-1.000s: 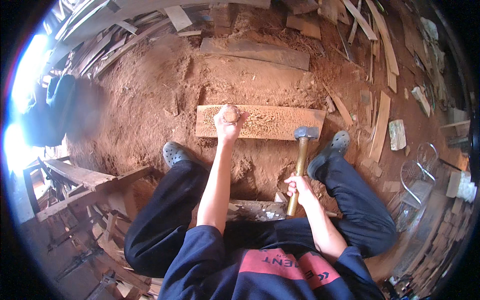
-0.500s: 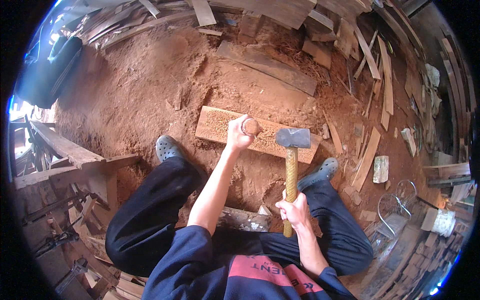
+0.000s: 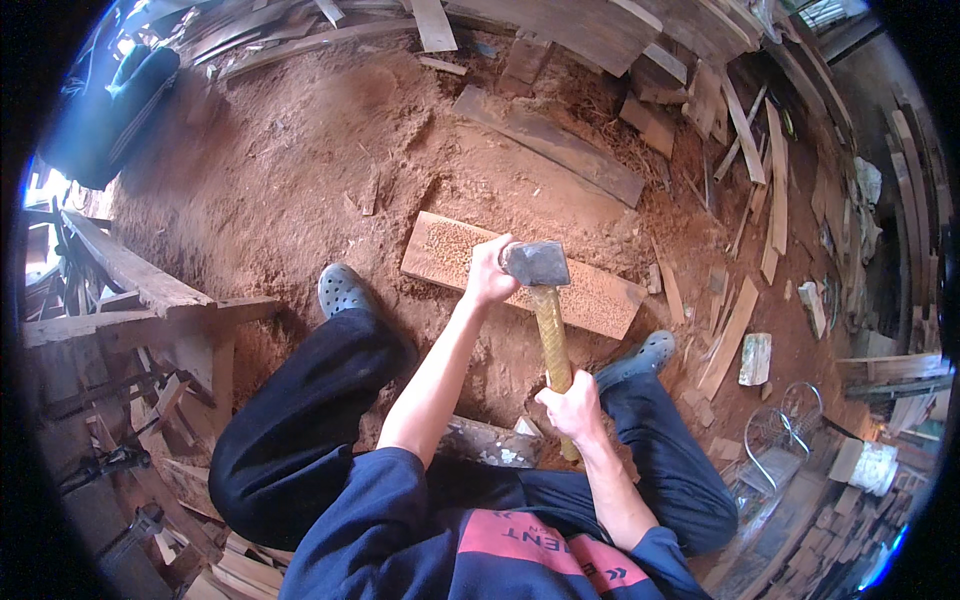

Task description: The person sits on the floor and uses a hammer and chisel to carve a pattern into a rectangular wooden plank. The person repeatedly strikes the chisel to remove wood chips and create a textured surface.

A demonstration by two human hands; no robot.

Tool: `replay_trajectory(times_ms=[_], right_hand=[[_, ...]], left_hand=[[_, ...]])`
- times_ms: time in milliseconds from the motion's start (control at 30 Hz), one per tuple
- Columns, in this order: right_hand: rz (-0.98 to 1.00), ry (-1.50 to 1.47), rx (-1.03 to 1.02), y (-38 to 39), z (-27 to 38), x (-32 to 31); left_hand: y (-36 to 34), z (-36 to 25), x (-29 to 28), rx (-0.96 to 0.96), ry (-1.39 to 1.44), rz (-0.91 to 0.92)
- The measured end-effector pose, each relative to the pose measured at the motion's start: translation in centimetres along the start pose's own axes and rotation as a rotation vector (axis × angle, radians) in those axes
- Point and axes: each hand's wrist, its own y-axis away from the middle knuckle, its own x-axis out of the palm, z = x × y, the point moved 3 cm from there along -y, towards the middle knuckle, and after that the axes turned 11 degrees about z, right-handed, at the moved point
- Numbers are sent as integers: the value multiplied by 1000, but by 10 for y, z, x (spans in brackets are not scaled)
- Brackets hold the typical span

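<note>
A wooden plank [image 3: 604,302] lies on the dirt between my feet, its top covered with many small pits or gouges. Above its middle, my left hand [image 3: 488,274] is closed around an upright tool with a round wooden end. The hammer head covers most of that tool, and its lower part cannot be seen. My right hand [image 3: 572,408] grips the yellowish handle of a hammer [image 3: 551,335]. The hammer's dark metal head overlaps the tool's top beside my left fingers; whether they touch I cannot tell.
A longer board [image 3: 550,145] lies beyond the plank. Wood strips [image 3: 730,338] and a pale block [image 3: 756,359] are scattered on the right. At the left stands a rough wooden frame [image 3: 140,265]. A wire piece [image 3: 755,450] lies at lower right. A short log [image 3: 485,442] is near my lap.
The hammer has swung left, from over the plank's right part to over the tool in my left hand. My right hand moved slightly left and up. The view shifted a little.
</note>
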Motion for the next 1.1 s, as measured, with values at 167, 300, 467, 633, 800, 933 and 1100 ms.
replay_trajectory(times_ms=[167,300,467,633,800,933,1100], right_hand=[[94,-248,58,8,9,-10],[30,-372,-113,23,40,-32],[-115,-449,-468,54,96,-63],[-85,-294,-827,44,107,-53],[-211,217,-356,-6,15,-15],[-142,77,-118,-11,6,-14],[-115,-234,-257,11,40,-47]], left_hand=[[0,-4,3,15,-3,25],[1,-8,5,-26,-44,46],[1,-11,0,-24,-9,12],[1,-9,3,-35,-7,1],[0,-7,4,23,50,35],[3,1,0,107,9,-64],[1,-7,-2,-35,-12,-1]])
